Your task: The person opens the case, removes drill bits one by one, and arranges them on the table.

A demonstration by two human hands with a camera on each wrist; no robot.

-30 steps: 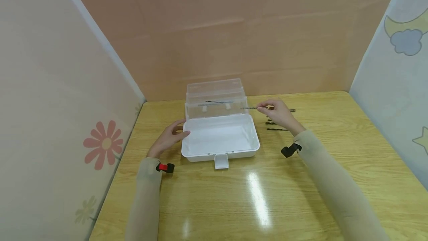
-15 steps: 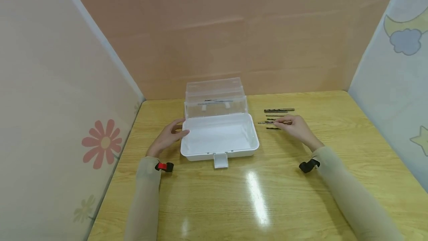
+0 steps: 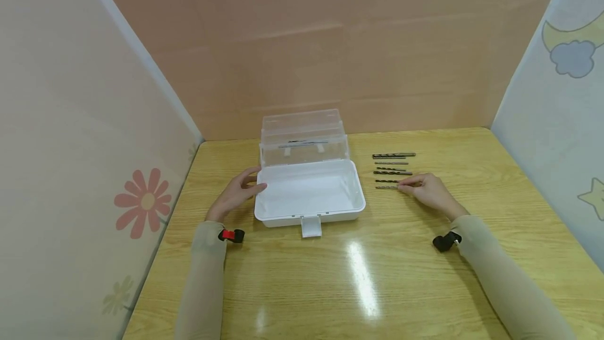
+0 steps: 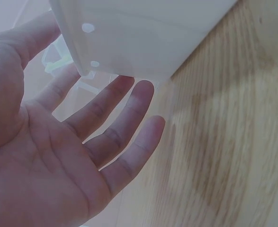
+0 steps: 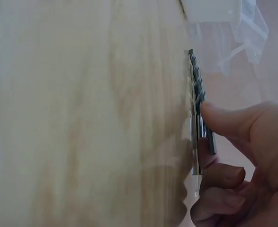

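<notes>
A white plastic box (image 3: 283, 222) stands with its clear lid (image 3: 302, 125) tipped back. My left hand (image 3: 235, 192) holds its left side, thumb over the rim and the other fingers spread loosely along the outer wall (image 4: 129, 42). To the right of the box, my right hand (image 3: 430, 193) pinches the shank end of a thin drill bit (image 3: 385, 187) between thumb and fingers, low at the tabletop. That bit is nearest me in a row of several drill bits (image 3: 392, 173), all lying sideways. Fingers hide its right end.
A few slim drill bits (image 3: 302, 144) show through the clear lid. A latch flap (image 3: 311, 227) hangs at the box's front. The wooden table (image 3: 292, 287) meets a brown back panel (image 3: 302, 56), with patterned side panels left and right.
The right hand has moved from beside the lid toward me and down to the table with the drill bit, uncovering the row. The left hand and box have stayed put.
</notes>
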